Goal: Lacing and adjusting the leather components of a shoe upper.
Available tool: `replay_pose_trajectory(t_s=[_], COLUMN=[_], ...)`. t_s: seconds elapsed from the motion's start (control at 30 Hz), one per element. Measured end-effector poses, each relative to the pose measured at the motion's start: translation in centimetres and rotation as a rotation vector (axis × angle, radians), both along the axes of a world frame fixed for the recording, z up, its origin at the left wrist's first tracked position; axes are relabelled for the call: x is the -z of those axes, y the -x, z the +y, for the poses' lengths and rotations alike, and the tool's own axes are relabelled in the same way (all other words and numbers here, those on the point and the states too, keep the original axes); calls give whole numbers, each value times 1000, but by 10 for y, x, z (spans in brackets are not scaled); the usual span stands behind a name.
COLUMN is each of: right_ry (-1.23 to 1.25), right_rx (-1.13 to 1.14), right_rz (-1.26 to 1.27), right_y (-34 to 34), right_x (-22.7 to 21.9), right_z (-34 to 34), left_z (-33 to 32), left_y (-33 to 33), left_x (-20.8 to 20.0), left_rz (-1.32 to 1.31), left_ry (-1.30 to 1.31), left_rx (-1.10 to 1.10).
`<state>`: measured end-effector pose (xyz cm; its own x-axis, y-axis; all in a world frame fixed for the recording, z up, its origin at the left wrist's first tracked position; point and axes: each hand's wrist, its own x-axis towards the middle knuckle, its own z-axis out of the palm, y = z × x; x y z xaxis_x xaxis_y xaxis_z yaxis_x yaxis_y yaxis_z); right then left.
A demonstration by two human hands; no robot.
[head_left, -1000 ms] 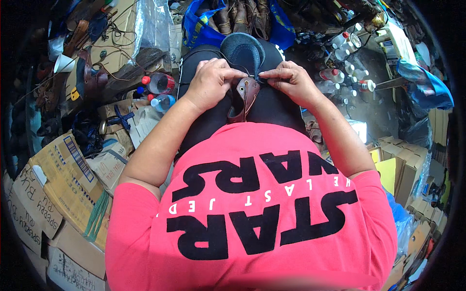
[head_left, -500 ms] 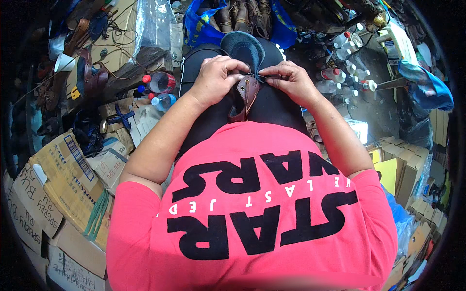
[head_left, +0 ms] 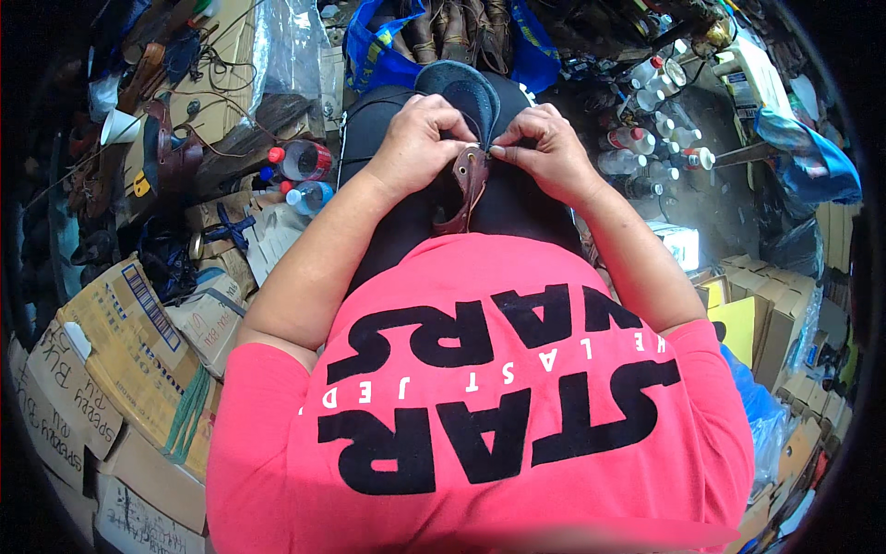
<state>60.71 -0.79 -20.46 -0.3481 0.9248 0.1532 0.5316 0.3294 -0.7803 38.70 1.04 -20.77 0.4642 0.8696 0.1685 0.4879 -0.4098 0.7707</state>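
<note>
Between my knees stands a partly made leather shoe, its brown upper [head_left: 472,174] with metal eyelets toward me and its dark blue-black toe part [head_left: 454,85] farther off. My left hand [head_left: 426,138] is closed, thumb and index finger pinching at the top edge of the brown leather. From the right, my right hand [head_left: 544,152] is closed in a pinch close to the same seam; whatever is between those fingertips is too small to make out. A thin dark strand loops by the toe part near my left hand. Both fingertips almost meet.
A blue bag [head_left: 374,55] of brown leather shoes stands just beyond my knees. Plastic bottles [head_left: 303,161] lie at left, and more bottles [head_left: 632,140] stand at right. Cardboard boxes [head_left: 138,332] are stacked at near left. Leather scraps and a white cup [head_left: 120,126] sit at far left.
My right fingertips have come down and slightly left, closer to the brown leather. My left fingertips have shifted a little right toward the seam. The shoe stays between my knees.
</note>
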Motion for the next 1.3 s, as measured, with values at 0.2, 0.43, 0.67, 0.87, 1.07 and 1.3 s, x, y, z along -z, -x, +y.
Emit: replay_pose_trajectory(t_s=[0.2,0.43,0.67,0.87,1.07,1.3], right_ry=[235,287,44,-197,-280,-350], right_rx=[46,-6,26,288,-282,-390], right_rz=[221,86,75,-391,-726,-629], right_y=[-20,-36,-58,-55,2,-6], right_x=[11,-2,-22,1,-46,-23], right_z=[-2,-13,10,35,10,16], left_z=[-10,0,1,7,3,-1], left_y=[5,-1,4,1,7,33], left_x=[-26,-27,-20,-16,-17,-25], left_rz=[225,336,289,341,329,462], left_ry=[15,-36,32,80,102,-69], left_rx=[12,172,204,179,190,266])
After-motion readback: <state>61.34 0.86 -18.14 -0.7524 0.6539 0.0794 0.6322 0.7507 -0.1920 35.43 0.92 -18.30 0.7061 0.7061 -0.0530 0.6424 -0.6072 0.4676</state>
